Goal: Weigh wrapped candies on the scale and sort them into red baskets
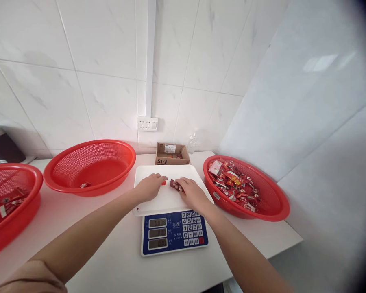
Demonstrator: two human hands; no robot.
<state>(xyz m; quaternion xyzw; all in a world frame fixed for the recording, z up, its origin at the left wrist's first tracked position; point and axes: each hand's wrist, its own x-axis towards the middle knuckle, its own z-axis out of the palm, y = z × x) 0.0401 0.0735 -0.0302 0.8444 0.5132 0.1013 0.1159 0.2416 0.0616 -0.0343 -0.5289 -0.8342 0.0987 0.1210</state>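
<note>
Over the white tray of a scale (pixel 143 173), my left hand (pixel 150 187) is closed, with a small red piece (pixel 164 182) at its fingertips; most of that piece is hidden. My right hand (pixel 192 193), close beside it, is closed on a dark red snack packet (pixel 175 185) with pale printing. The packet is low over the tray; whether it touches the surface I cannot tell. Below the tray is the scale's blue panel (pixel 176 232), with three displays on its left and a keypad on its right. A tiny dark red speck lies near the tray's front left corner.
To the right, a red basket (pixel 276 203) holds many red packets. On the left, a second red basket (pixel 106 185) has one small packet inside, and a third (pixel 16 215) holds several. Behind the tray stands an open cardboard box (pixel 173 161), near a wall socket (pixel 147 123).
</note>
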